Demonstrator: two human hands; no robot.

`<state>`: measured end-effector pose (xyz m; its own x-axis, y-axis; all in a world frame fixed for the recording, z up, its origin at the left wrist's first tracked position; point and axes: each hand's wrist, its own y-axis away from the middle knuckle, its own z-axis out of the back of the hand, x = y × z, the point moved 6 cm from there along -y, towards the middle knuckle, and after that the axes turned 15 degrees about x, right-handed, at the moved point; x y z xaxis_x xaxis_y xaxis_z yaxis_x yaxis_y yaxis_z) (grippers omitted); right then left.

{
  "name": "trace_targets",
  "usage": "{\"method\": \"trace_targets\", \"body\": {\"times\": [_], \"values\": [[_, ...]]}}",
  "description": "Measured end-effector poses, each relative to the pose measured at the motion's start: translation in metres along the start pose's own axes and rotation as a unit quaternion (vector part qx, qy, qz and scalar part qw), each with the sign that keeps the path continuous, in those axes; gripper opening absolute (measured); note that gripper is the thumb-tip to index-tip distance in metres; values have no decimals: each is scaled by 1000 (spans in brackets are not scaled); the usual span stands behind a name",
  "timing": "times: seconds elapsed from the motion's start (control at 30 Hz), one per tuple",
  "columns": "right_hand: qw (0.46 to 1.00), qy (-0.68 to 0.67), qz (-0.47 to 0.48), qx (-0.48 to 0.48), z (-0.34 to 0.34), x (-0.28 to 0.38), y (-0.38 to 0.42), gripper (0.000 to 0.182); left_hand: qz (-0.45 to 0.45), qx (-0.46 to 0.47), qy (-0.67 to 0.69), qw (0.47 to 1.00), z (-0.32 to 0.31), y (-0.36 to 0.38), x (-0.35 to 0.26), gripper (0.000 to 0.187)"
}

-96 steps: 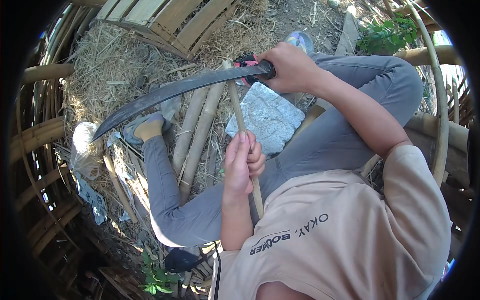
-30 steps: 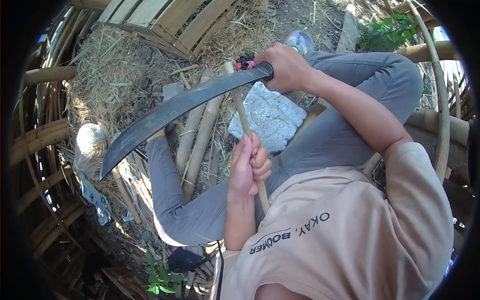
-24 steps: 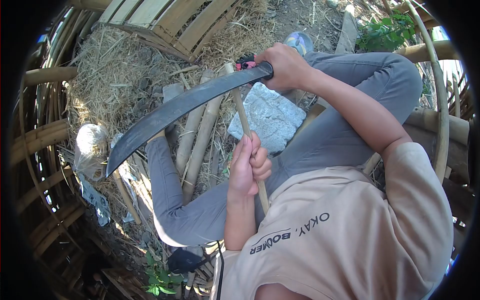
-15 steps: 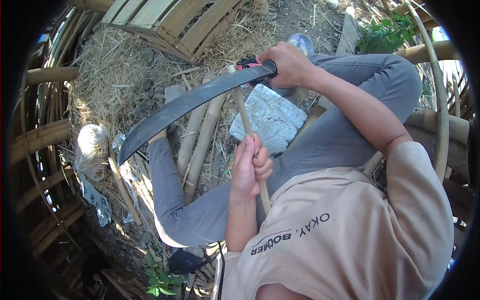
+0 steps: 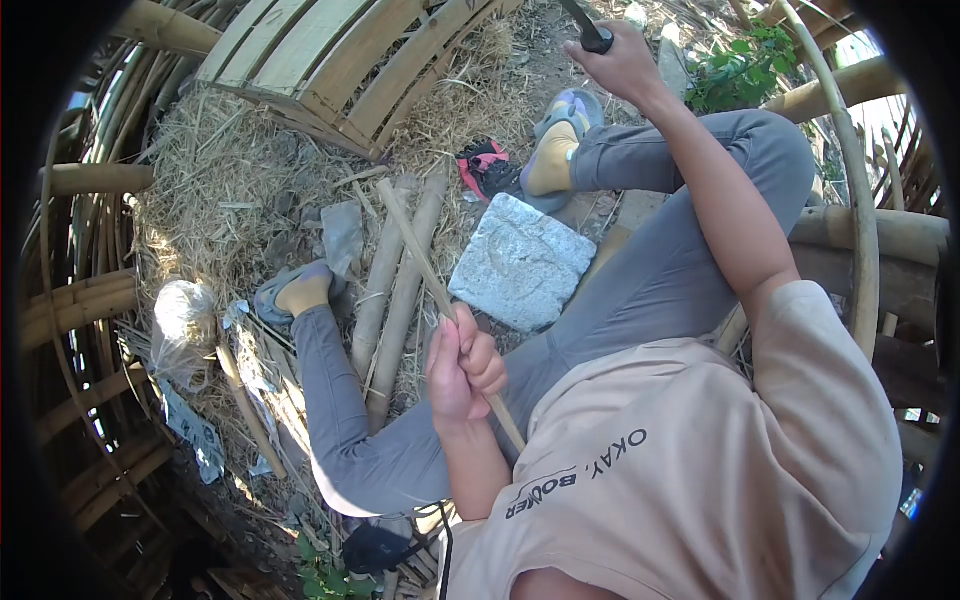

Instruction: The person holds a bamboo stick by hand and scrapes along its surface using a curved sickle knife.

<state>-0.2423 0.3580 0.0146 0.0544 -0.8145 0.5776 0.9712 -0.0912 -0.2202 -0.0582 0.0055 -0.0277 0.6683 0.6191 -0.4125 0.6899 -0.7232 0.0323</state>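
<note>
- Left hand: grip closed around thin pale bamboo stick.
- Right hand: grip clenched on black knife handle, raised well above the stick; blade out of view.
- Judged step: chopping stroke wound up; the downstroke needs aim clear of fingers.

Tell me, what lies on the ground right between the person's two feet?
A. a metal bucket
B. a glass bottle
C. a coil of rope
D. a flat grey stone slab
D: a flat grey stone slab lies on the straw-strewn ground, just right of the thin bamboo stick held in the left hand.
</note>
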Motion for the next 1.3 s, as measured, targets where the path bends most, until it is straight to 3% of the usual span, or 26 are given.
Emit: {"method": "trace_targets", "body": {"times": [0.17,0.2,0.4,0.6,0.8,1.1,1.2,1.3], "values": [[994,-76,62,57,-22,51,18,33,19,56,86,995,-1,-1,10,35],[989,-91,64,97,-30,65,23,27,5,88,130,988,-3,-2,10,34],[948,-113,149,258,-74,125,59,19,-20,246,312,918,-23,-18,15,38],[955,-126,196,182,-60,135,65,15,-53,280,348,893,-24,-17,5,40],[941,-92,172,277,-69,137,69,11,-50,284,343,894,-24,-21,8,40],[967,-27,146,209,-72,123,67,21,-45,247,396,883,-27,-26,21,38],[962,1,102,253,-77,113,59,27,-53,220,396,890,-22,-28,22,38],[967,62,119,218,-70,113,55,29,-59,189,382,903,-17,-25,22,37]]}}
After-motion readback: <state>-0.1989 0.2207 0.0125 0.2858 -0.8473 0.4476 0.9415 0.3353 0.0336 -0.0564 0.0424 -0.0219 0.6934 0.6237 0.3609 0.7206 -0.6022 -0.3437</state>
